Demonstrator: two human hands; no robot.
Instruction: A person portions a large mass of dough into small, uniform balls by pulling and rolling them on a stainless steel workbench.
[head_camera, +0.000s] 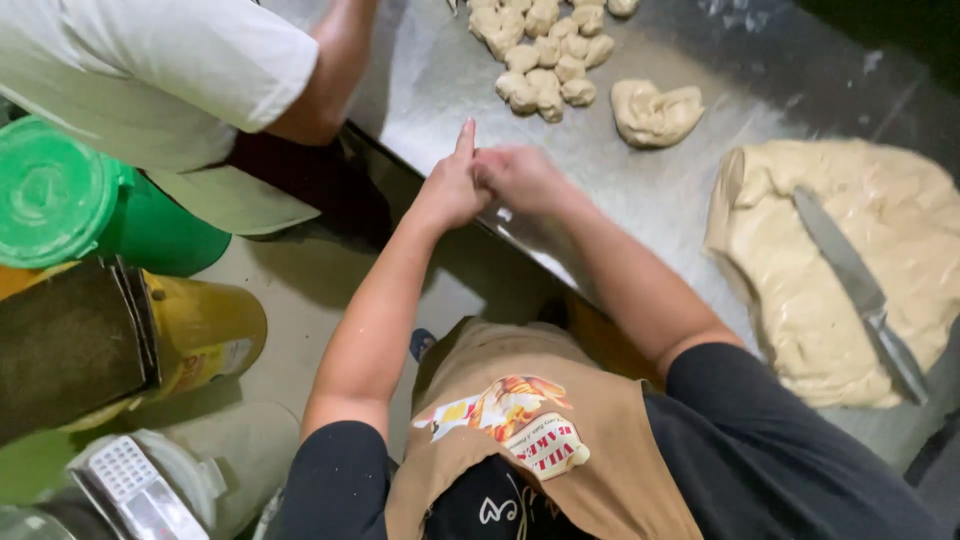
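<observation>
Hands: left hand touching right hand over steel table.

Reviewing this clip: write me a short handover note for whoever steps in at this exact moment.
Left hand and right hand are pressed together at the steel table edge; whether dough sits between them cannot be seen.
Knife lies on the big dough slab.
Done: a pile of small pieces and one larger lump lie cut off.
Left: most of the slab is uncut.
Another person's arm is beside the pile.
</observation>
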